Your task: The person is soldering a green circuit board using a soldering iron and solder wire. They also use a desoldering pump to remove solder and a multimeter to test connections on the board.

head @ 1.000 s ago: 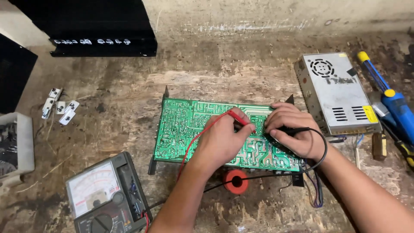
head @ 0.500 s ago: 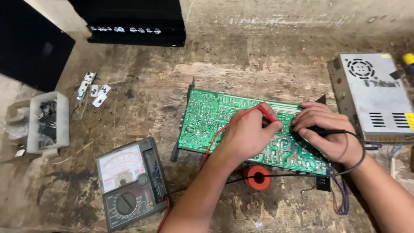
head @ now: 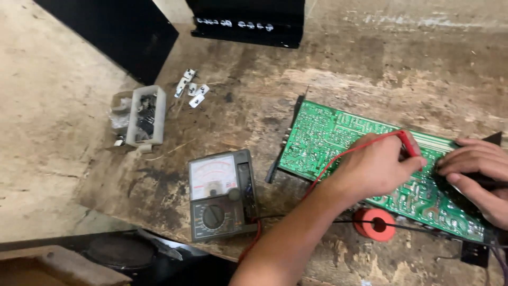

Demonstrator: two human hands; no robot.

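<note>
The green circuit board (head: 370,159) lies flat on the worn table (head: 338,69). The left hand (head: 378,167) has its grip closed on a red probe (head: 408,144), tip on the board. The right hand (head: 476,177) grips a black probe (head: 489,182) beside it. The meter (head: 221,193) sits nearby, wired up; testing looks underway, not finished

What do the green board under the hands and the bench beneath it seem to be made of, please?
Green board: apparently a resin laminate with glossy green coating, shown by pale printed traces and silvery solder dots. Bench: likely unfinished wood or chipboard, matte, stained and flaking.
</note>
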